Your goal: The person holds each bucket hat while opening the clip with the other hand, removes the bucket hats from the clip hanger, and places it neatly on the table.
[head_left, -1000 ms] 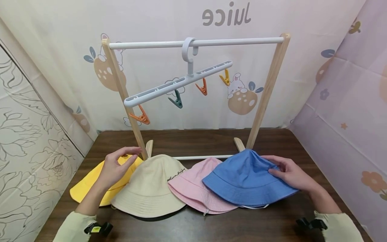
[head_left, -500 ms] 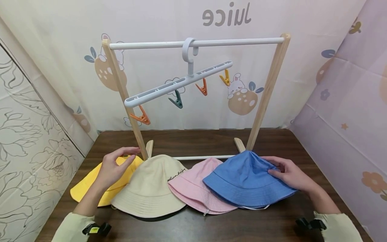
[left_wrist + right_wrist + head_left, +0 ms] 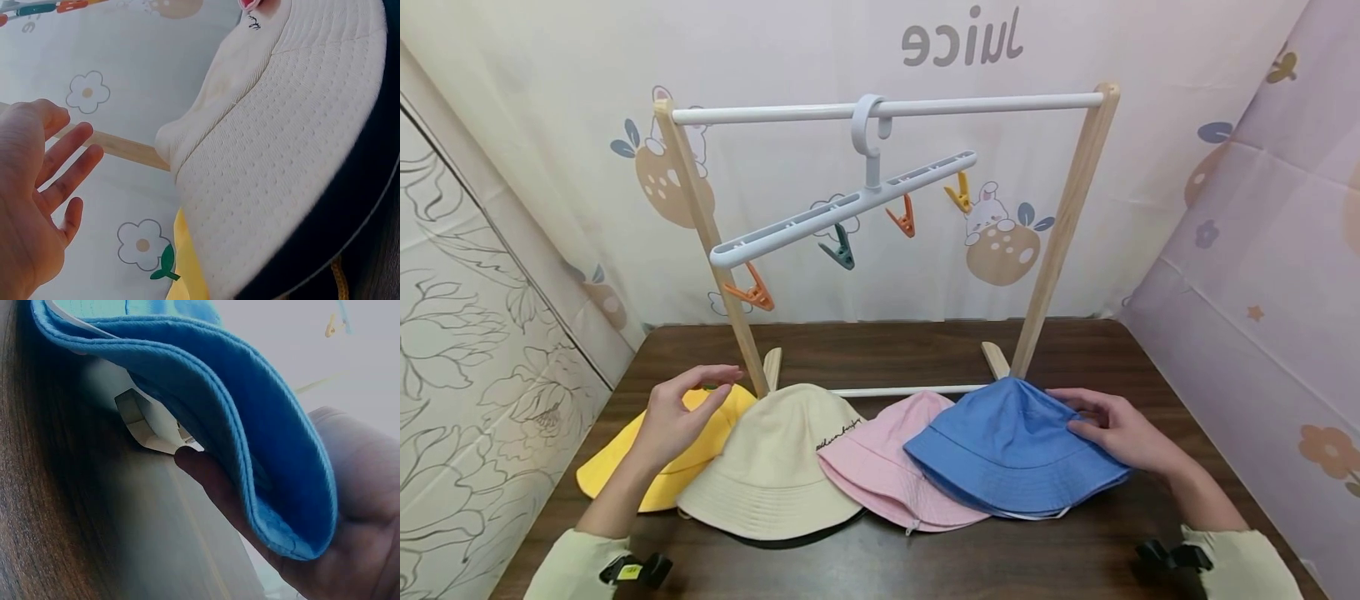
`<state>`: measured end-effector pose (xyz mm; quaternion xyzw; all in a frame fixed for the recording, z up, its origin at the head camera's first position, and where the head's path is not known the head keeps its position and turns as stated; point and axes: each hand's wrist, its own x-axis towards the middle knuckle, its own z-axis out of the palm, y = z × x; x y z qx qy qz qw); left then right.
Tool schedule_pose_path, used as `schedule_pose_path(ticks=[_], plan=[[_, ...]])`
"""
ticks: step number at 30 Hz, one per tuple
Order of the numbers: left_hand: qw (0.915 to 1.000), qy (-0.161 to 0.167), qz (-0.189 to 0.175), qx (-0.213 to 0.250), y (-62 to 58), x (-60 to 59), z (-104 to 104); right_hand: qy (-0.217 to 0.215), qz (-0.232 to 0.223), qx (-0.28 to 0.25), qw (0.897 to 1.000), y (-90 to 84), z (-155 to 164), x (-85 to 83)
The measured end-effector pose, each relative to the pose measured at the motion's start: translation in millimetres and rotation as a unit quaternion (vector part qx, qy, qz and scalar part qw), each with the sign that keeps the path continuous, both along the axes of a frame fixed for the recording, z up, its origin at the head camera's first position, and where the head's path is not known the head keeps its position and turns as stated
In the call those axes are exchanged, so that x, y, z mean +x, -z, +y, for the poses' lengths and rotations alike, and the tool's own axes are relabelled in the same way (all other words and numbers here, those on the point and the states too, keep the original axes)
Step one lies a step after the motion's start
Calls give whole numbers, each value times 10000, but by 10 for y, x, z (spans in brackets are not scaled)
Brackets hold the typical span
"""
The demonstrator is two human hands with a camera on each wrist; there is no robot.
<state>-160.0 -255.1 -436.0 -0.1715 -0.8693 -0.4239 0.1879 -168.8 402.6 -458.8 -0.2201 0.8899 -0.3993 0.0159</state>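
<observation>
Four bucket hats lie in an overlapping row across the wooden table: yellow (image 3: 692,467), cream (image 3: 775,467), pink (image 3: 898,475) and blue (image 3: 1011,450). My right hand (image 3: 1123,429) grips the blue hat's right side, thumb on the near face and fingers behind. In the right wrist view its folded brim (image 3: 250,456) lies between thumb and fingers. My left hand (image 3: 677,417) hovers over the yellow hat with fingers loosely bent and nothing in them. The left wrist view shows that hand apart from the cream hat's stitched brim (image 3: 275,131).
Behind the hats stands a wooden rack with a white top rail (image 3: 1000,105). A white hanger (image 3: 842,207) hooks over the rail, carrying orange clips (image 3: 752,290), a green clip (image 3: 840,247) and a yellow clip (image 3: 959,193). Printed curtains enclose the table (image 3: 880,575).
My left hand has drifted slightly left. The blue hat's crown has sunk a little and its right brim edge has drawn inward, with my right hand nearly still.
</observation>
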Motion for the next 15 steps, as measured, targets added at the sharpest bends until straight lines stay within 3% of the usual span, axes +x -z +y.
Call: schedule_pose_path(ticks=[5, 15], plan=[[10000, -48, 32, -51, 3, -2, -22, 136, -48, 117, 9998, -3, 10, 0], [9996, -154, 211, -53, -14, 19, -70, 316, -567, 185, 9977, -96, 60, 28]])
